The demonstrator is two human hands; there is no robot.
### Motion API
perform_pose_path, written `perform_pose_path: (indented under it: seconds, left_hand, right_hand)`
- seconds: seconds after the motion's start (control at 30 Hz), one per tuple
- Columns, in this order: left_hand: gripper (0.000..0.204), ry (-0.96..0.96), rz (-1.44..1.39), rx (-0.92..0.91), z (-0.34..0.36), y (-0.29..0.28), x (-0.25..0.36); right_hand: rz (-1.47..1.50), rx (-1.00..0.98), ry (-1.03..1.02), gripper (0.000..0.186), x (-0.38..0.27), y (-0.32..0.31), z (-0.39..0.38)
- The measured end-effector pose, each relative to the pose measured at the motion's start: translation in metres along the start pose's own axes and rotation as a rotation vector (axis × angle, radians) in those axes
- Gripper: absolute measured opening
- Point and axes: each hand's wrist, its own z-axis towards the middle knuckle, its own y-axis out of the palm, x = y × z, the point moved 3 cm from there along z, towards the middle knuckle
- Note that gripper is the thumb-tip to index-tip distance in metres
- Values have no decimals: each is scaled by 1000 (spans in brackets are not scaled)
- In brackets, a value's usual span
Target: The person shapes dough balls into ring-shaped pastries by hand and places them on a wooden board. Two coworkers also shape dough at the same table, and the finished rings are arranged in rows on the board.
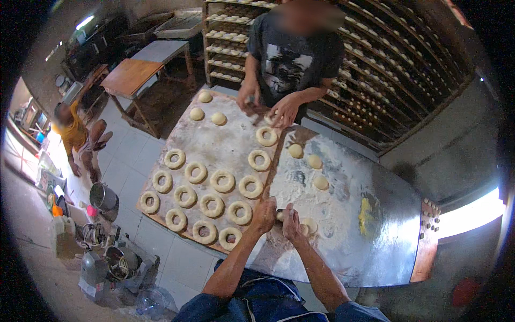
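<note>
My left hand [264,215] and my right hand [291,223] are close together at the table's near edge, fingers curled. A small piece of pale dough [279,216] shows between them, mostly hidden by the fingers. A short dark bit is visible just above it, too small to name. Right beside my right hand lies a dough ball [309,225] on the floured metal top. To the left of my left hand, several dough rings [211,205] sit in rows on a floured board [214,138]. One ring [230,239] is close below my left wrist.
Opposite me, a co-worker's hands [284,109] work over the board's far corner. More dough balls [315,161] rest on the metal tabletop [343,252]. Tall racks [397,70] of dough stand behind. Another person [80,131], mixers [115,263] and a wooden table [131,78] are leftward.
</note>
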Motion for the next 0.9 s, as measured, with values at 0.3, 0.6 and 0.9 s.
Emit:
perform_pose_path:
  seconds: [0.3,0.6,0.9]
  left_hand:
    - [39,-81,69,-87,52,-70,-36]
    - [41,-75,-58,-36,121,-154,-43]
    - [29,414,1010,438,213,-205,-50]
  right_hand:
    - [281,-45,146,43,-81,62,36]
    - [587,-317,123,49,-79,113,128]
    - [-425,-53,-166,77,-179,107,125]
